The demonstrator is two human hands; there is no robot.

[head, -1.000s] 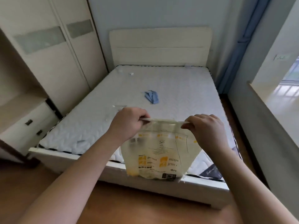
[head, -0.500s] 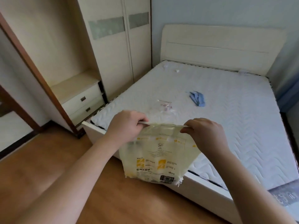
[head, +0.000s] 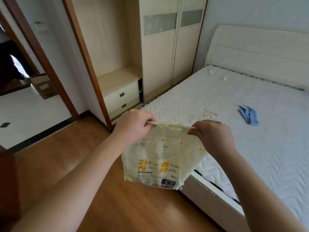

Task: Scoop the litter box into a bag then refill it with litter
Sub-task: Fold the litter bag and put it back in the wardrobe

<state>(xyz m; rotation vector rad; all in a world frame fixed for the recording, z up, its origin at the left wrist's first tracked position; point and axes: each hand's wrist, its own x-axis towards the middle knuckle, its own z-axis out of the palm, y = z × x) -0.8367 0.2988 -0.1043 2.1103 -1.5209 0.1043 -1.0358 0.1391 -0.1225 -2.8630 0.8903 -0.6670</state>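
A pale yellow plastic litter bag point(head: 160, 158) with yellow squares and dark print hangs in front of me above the wooden floor. My left hand point(head: 133, 128) grips the left end of its top edge, and my right hand point(head: 212, 136) pinches the right end. The top edge is stretched flat between the two hands. The bag looks limp and thin. No litter box or scoop is in view.
A bed with a bare white mattress point(head: 242, 123) fills the right; a blue cloth point(head: 249, 115) and clear plastic scraps point(head: 209, 114) lie on it. A wardrobe with two drawers point(head: 122, 99) stands ahead. An open doorway point(head: 30, 91) with a cardboard box point(head: 43, 86) is at left.
The view has swung left: the bed has slid to the right and the wardrobe and doorway have come into sight. Both hands keep the same hold on the bag's top edge.
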